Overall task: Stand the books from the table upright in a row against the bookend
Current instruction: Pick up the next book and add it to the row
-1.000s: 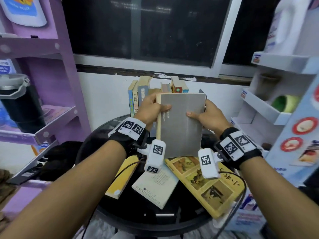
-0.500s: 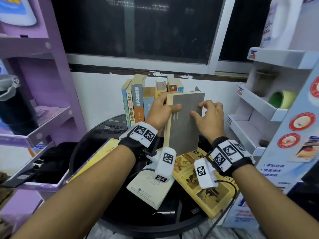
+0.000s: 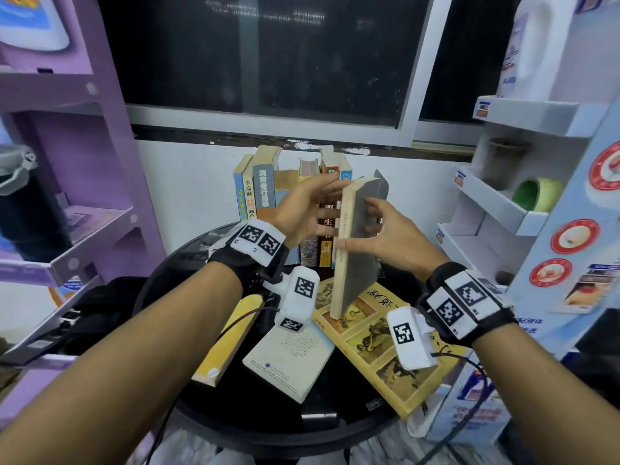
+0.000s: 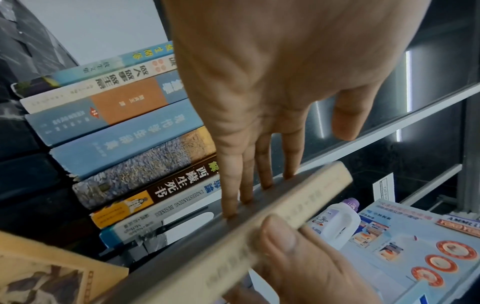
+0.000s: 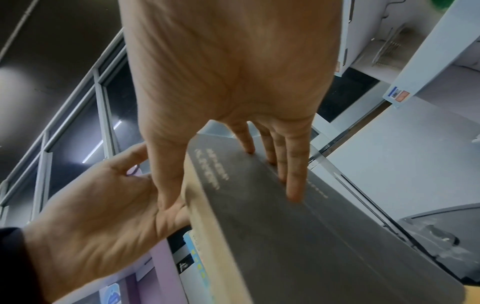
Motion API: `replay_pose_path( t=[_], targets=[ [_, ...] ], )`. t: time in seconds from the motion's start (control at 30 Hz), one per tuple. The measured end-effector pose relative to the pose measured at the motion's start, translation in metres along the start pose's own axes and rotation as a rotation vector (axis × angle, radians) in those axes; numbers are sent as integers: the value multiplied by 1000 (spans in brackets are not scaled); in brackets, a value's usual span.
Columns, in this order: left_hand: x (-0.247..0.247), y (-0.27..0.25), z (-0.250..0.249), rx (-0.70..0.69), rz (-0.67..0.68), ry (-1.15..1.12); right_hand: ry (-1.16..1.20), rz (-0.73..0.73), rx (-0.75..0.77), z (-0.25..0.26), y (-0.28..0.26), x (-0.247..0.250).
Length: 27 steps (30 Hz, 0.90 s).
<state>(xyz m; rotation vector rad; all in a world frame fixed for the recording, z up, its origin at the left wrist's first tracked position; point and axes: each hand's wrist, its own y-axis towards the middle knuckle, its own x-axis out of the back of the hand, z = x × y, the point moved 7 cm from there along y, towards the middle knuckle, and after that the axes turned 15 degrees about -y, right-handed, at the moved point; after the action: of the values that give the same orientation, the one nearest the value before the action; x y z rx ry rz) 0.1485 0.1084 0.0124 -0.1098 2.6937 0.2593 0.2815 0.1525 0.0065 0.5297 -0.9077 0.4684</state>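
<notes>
A grey-covered book [image 3: 359,263] is held upright, spine toward me, just in front of the right end of the standing row of books [image 3: 265,196]. My right hand [image 3: 385,229] grips it, thumb on the spine and fingers on the right cover [image 5: 311,236]. My left hand [image 3: 302,213] lays straight fingers flat against its left cover [image 4: 233,242]. The grey metal bookend [image 3: 382,182] pokes up behind the book's top. Three books lie flat on the black round table [image 3: 268,427]: a yellow picture book [image 3: 379,340], a white one [image 3: 292,360] and a yellow one [image 3: 228,344].
A purple shelf unit [image 3: 67,162] stands to the left with a black flask [image 3: 20,209]. White cardboard display shelves [image 3: 503,209] stand close on the right, holding a green tape roll [image 3: 533,196]. A wall and dark window lie behind the row.
The grey book has turned from cover-on to spine-on and moved forward toward the row. My left hand has gone from gripping its edge to flat fingers on the cover.
</notes>
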Motion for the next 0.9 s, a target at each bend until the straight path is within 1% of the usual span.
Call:
replay_pose_path(
  t=[0.1,0.2,0.27,0.37,0.43,0.53,0.6,0.73,0.9],
  targets=[
    [-10,-1,-1,24,42,80,-58,-45,-19,7,-2,5],
    [-18,1,-3,26,70,284,-201,-139,-69,9,-3,14],
    [-19,4,-8,-11,68,391,-272,-170,-76,9,-5,19],
    [-14,13,-22,-173,19,518,-210,-206,-69,7,-8,27],
    [-3,20,-29,-272,-55,579,-183,-236,-49,5,-8,32],
    [12,29,-34,-332,-155,605,-149,-266,-56,-2,-3,37],
    [21,35,-38,-361,-210,688,-129,-281,-75,-7,1,40],
    [29,48,-40,-356,-217,847,-106,-300,-92,-13,12,41],
    [34,68,-41,-347,-220,965,-75,-337,-114,-19,33,40]
  ],
)
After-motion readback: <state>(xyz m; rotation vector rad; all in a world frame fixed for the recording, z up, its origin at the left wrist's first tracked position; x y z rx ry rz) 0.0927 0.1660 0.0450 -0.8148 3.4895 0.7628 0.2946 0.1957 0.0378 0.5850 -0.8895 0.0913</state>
